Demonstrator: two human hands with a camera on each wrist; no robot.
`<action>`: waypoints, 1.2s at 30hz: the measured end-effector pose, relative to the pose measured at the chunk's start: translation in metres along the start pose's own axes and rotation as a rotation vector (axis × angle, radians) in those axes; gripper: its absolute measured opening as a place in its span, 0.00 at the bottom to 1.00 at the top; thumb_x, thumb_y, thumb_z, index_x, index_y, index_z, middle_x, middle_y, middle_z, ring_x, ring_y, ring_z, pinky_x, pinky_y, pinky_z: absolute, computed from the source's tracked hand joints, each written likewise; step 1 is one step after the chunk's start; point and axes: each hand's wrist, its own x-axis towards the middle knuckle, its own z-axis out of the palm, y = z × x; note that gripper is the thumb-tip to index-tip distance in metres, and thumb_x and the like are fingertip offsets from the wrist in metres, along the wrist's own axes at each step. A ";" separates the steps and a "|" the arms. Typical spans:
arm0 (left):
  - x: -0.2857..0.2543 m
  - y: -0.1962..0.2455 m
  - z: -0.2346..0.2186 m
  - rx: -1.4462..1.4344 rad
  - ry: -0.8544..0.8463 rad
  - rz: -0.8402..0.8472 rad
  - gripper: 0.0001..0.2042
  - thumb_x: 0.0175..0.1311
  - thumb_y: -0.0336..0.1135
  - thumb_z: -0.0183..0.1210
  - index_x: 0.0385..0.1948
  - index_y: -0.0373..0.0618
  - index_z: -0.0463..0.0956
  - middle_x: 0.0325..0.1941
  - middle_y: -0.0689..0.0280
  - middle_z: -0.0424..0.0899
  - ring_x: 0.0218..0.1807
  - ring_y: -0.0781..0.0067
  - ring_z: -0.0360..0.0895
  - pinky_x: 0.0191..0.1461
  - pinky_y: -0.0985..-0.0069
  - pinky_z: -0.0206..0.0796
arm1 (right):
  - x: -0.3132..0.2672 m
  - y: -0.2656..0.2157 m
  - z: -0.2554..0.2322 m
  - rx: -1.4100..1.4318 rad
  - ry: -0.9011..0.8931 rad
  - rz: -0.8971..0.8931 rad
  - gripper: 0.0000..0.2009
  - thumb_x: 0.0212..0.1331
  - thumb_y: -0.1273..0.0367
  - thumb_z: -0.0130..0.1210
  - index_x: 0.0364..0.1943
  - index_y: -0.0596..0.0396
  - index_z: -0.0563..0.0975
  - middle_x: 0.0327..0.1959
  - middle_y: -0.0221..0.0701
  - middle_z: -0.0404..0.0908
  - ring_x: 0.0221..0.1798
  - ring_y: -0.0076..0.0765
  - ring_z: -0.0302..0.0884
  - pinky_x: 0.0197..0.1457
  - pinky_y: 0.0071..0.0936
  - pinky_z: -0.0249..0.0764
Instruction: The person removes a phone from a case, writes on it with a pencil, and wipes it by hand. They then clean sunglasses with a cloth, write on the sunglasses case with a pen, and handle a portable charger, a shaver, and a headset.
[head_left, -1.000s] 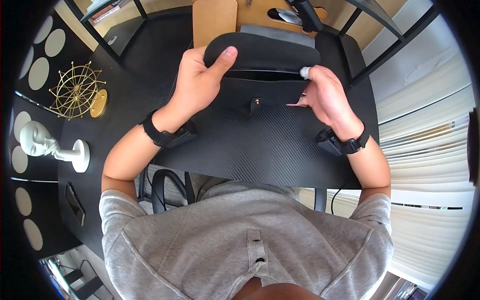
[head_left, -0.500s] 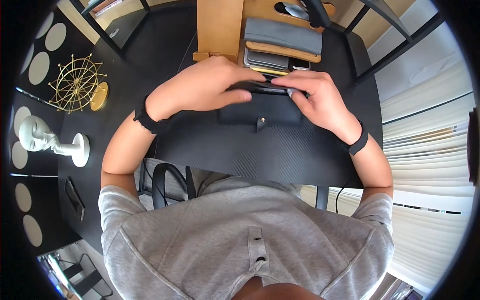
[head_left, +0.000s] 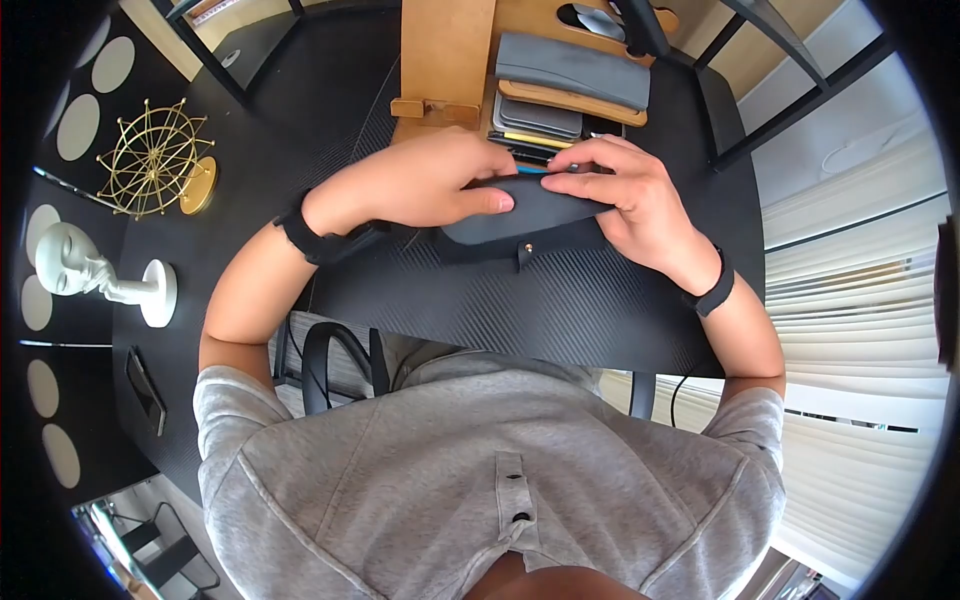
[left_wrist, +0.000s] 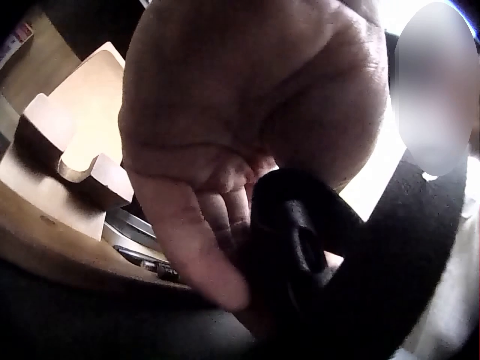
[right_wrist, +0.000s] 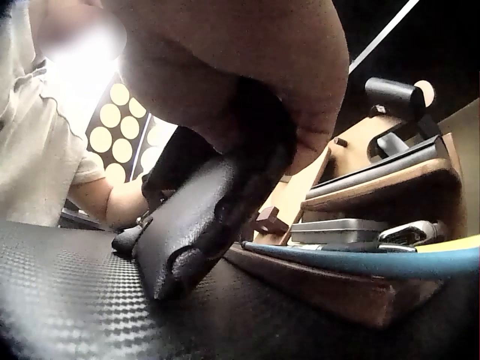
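A black glasses case (head_left: 555, 240) with a small strap and gold snap (head_left: 528, 247) lies on the dark desk in front of me. Its rounded flap (head_left: 530, 200) is folded forward over the front. My left hand (head_left: 425, 180) pinches the flap's left part, thumb on the near face and fingers behind. At the right part, my right hand (head_left: 635, 195) holds the flap's back edge, fingers over the top. One end of the case shows under the right palm in the right wrist view, its leather side (right_wrist: 191, 217) slanting to the desk. In the left wrist view it is mostly dark.
Just behind stands a wooden organizer (head_left: 445, 60) holding a grey case (head_left: 570, 70), flat silver boxes (head_left: 540, 118) and pens. To the left are a gold wheel ornament (head_left: 155, 160), a white head figurine (head_left: 70, 258) and a phone (head_left: 145, 390). Black shelf posts rise at both back corners.
The flap stood raised with the case's mouth showing, then appeared edge-on, and now lies forward over the front. Both hands came down with it and stay on it.
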 end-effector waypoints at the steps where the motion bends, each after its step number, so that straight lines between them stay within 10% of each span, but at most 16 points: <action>1: 0.000 0.003 0.002 0.087 0.044 0.016 0.16 0.72 0.38 0.63 0.52 0.35 0.80 0.39 0.59 0.88 0.41 0.67 0.85 0.47 0.69 0.75 | 0.000 0.001 -0.001 0.005 0.016 -0.002 0.25 0.39 0.86 0.56 0.46 0.55 0.87 0.47 0.36 0.86 0.49 0.46 0.84 0.50 0.38 0.82; 7: -0.012 0.003 -0.018 -0.111 0.355 0.157 0.13 0.72 0.33 0.63 0.51 0.34 0.80 0.40 0.61 0.88 0.43 0.77 0.82 0.49 0.75 0.74 | 0.001 0.016 -0.031 0.603 0.138 0.190 0.30 0.55 0.78 0.64 0.66 0.54 0.75 0.61 0.32 0.81 0.58 0.28 0.79 0.62 0.28 0.74; 10: -0.023 0.007 -0.033 -0.379 0.500 0.243 0.13 0.75 0.31 0.59 0.55 0.32 0.78 0.47 0.67 0.87 0.48 0.83 0.80 0.54 0.80 0.73 | 0.003 0.010 -0.048 0.959 0.270 0.368 0.32 0.70 0.54 0.53 0.72 0.60 0.66 0.61 0.44 0.79 0.64 0.42 0.77 0.61 0.40 0.80; 14: -0.027 0.022 -0.022 -0.501 0.600 0.389 0.13 0.75 0.31 0.61 0.54 0.32 0.79 0.46 0.66 0.88 0.47 0.80 0.82 0.53 0.78 0.76 | -0.017 0.022 -0.020 1.657 -0.016 0.599 0.28 0.78 0.54 0.42 0.68 0.66 0.69 0.60 0.48 0.80 0.52 0.58 0.86 0.41 0.44 0.89; 18: -0.029 0.043 -0.008 -0.214 0.494 0.512 0.16 0.70 0.38 0.66 0.49 0.35 0.81 0.42 0.60 0.89 0.42 0.67 0.88 0.47 0.75 0.77 | -0.010 -0.021 -0.011 1.513 -0.466 0.676 0.27 0.74 0.65 0.55 0.72 0.62 0.65 0.59 0.48 0.81 0.49 0.47 0.88 0.45 0.31 0.88; 23: -0.034 0.056 -0.001 -0.121 0.294 0.471 0.13 0.65 0.36 0.70 0.46 0.39 0.83 0.37 0.60 0.89 0.38 0.66 0.88 0.43 0.75 0.76 | 0.004 -0.043 -0.010 1.434 -0.216 0.649 0.33 0.71 0.71 0.60 0.76 0.60 0.59 0.52 0.41 0.86 0.56 0.28 0.84 0.58 0.21 0.80; 36: -0.023 0.048 0.015 -0.064 0.364 0.288 0.11 0.57 0.36 0.74 0.36 0.42 0.85 0.29 0.63 0.87 0.30 0.64 0.85 0.36 0.74 0.72 | 0.000 -0.026 -0.012 0.727 -0.018 0.512 0.28 0.62 0.83 0.44 0.69 0.62 0.67 0.40 0.30 0.85 0.36 0.19 0.80 0.40 0.20 0.79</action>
